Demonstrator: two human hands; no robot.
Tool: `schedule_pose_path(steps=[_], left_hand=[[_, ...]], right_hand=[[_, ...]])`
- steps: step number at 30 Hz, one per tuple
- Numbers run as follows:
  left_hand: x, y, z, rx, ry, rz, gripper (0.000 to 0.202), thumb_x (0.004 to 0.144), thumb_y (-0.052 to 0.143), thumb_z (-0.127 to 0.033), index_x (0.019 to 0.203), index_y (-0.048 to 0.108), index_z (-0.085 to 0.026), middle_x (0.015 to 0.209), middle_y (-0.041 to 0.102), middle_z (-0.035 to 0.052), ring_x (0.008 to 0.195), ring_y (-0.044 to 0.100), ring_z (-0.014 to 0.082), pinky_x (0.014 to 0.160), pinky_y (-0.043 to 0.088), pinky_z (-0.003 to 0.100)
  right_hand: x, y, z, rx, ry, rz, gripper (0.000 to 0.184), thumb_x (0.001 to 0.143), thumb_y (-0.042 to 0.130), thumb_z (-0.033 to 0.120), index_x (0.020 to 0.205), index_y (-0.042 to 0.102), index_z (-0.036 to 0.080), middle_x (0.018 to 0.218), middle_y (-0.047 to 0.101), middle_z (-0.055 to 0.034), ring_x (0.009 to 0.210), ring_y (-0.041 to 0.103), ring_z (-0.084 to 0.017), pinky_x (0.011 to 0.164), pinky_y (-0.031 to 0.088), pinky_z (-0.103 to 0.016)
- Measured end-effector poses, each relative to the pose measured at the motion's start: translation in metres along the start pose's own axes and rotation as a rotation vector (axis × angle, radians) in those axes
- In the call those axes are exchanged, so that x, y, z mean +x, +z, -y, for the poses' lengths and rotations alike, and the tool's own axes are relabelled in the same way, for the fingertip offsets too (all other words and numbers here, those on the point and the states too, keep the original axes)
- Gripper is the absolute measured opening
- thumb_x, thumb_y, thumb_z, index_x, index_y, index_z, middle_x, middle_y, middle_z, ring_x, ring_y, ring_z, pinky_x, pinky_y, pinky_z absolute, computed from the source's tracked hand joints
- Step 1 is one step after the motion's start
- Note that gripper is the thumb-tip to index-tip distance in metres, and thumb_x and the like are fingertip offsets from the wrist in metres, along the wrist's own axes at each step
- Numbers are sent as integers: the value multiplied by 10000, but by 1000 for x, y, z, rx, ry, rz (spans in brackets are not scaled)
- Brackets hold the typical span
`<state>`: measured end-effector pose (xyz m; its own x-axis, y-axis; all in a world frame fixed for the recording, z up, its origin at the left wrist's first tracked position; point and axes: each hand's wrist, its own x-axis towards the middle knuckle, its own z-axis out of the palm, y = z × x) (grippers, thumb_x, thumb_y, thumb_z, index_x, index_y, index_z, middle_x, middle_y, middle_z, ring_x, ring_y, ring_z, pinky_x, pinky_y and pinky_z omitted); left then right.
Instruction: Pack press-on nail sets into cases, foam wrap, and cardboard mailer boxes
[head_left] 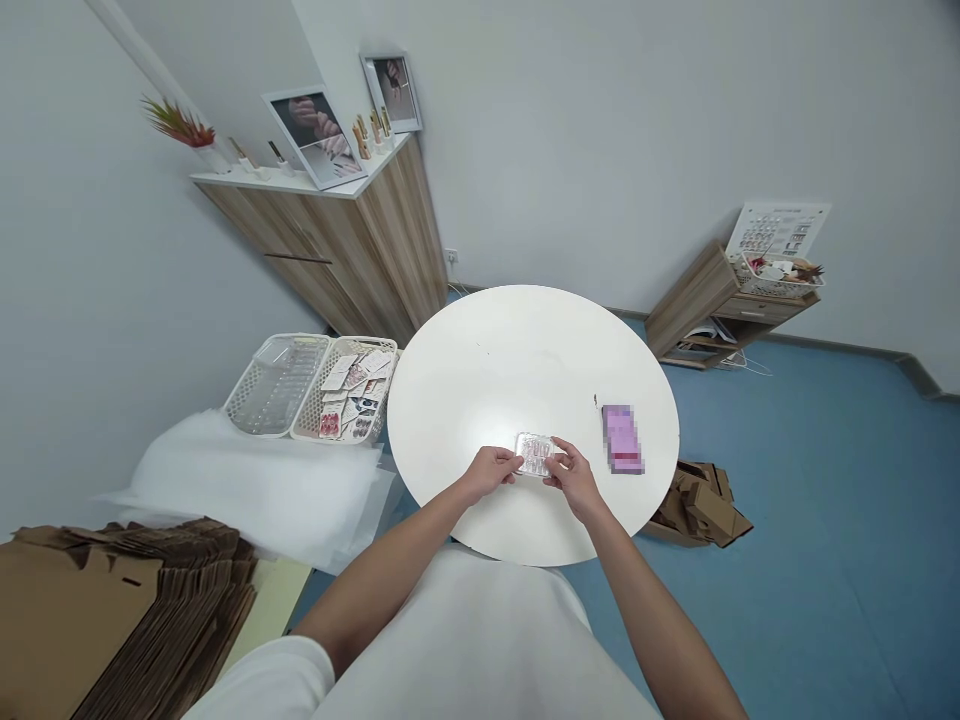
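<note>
Between my hands, over the near half of the round white table (525, 360), is a small clear plastic case (535, 453) with rows of pinkish press-on nails showing inside. My left hand (491, 471) pinches its left edge between thumb and fingers. On the opposite side, my right hand (572, 478) grips the right edge, with fingers at the top corner and the thumb on the front. A purple packet (622, 438), blurred into blocks, lies on the table to the right of my right hand.
Left of the table stand a white basket (381, 350) of printed cards and another basket (232, 405) of clear plastic cases. White foam sheets (262, 490) and stacked flat cardboard (75, 620) lie nearer. A carton of cardboard scraps (697, 505) sits on the floor at right. Wooden cabinets (397, 240) stand behind.
</note>
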<state>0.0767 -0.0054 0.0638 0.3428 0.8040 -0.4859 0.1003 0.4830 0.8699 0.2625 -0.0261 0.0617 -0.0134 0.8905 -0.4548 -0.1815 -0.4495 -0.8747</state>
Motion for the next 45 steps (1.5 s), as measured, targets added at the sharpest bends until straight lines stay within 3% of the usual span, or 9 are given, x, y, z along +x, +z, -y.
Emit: schedule_pose_path(steps=[5, 10, 16, 23, 27, 30, 34, 39, 45], left_hand=[[1, 5, 4, 66, 55, -68, 347, 645, 609, -478, 727, 630, -142, 533, 547, -7, 475, 448, 89, 476, 314, 216], [-1, 13, 8, 12, 64, -161, 473, 650, 628, -440, 1030, 539, -172, 535, 538, -30, 503, 472, 97, 518, 336, 220], [-8, 14, 17, -17, 106, -207, 487, 665, 612, -444, 1062, 508, -180, 544, 551, -27, 486, 462, 93, 535, 336, 224], [-18, 13, 34, -22, 124, -254, 484, 715, 563, -442, 1113, 484, -178, 580, 552, -16, 534, 485, 103, 572, 360, 232], [-22, 4, 37, 26, 205, -318, 429, 730, 564, -397, 1109, 517, -200, 809, 586, 40, 742, 531, 137, 697, 395, 253], [-25, -6, 37, 41, 239, -399, 431, 692, 619, -335, 1097, 540, -210, 974, 543, 66, 831, 513, 152, 716, 417, 256], [-26, -30, 34, 16, 240, -443, 480, 656, 653, -258, 1116, 522, -207, 983, 524, 72, 781, 505, 140, 668, 455, 257], [-24, -75, 33, 69, 251, -472, 432, 664, 629, -189, 1086, 541, -210, 983, 517, 68, 770, 496, 132, 664, 480, 252], [-16, -131, 47, 127, 200, -498, 435, 688, 590, -155, 1112, 513, -212, 955, 510, 50, 766, 503, 118, 691, 504, 273]], right_hand=[[-2, 1, 2, -53, -36, -6, 538, 639, 629, 337, 1144, 453, 276, 789, 517, 1, 677, 560, -139, 609, 533, -319], [-5, -4, 4, -253, -107, 2, 561, 672, 579, 389, 1184, 376, 284, 1087, 496, -55, 713, 587, -147, 676, 509, -364], [-13, -16, 2, -532, -331, 144, 639, 565, 687, 350, 1149, 432, 301, 1355, 271, -63, 1040, 484, -235, 816, 431, -405], [-7, -8, -10, -550, -385, 190, 406, 590, 667, 308, 982, 567, 274, 1275, 403, -54, 918, 515, -198, 829, 420, -408], [-4, 5, -13, -559, -425, 175, 413, 598, 663, 289, 999, 567, 273, 1265, 417, -59, 816, 527, -165, 824, 429, -392], [0, 18, -13, -538, -430, 167, 410, 590, 667, 284, 988, 571, 264, 1258, 423, -59, 834, 528, -170, 827, 431, -389], [8, 47, -18, -522, -423, 142, 412, 604, 655, 288, 1002, 554, 254, 1277, 403, -56, 904, 515, -185, 850, 426, -385], [21, 98, -29, -481, -353, 68, 619, 623, 642, 312, 1191, 399, 270, 1264, 393, -67, 848, 522, -164, 858, 436, -386], [46, 154, -48, -504, -292, 2, 630, 615, 638, 363, 1182, 399, 230, 1120, 424, -82, 882, 527, -183, 835, 457, -394]])
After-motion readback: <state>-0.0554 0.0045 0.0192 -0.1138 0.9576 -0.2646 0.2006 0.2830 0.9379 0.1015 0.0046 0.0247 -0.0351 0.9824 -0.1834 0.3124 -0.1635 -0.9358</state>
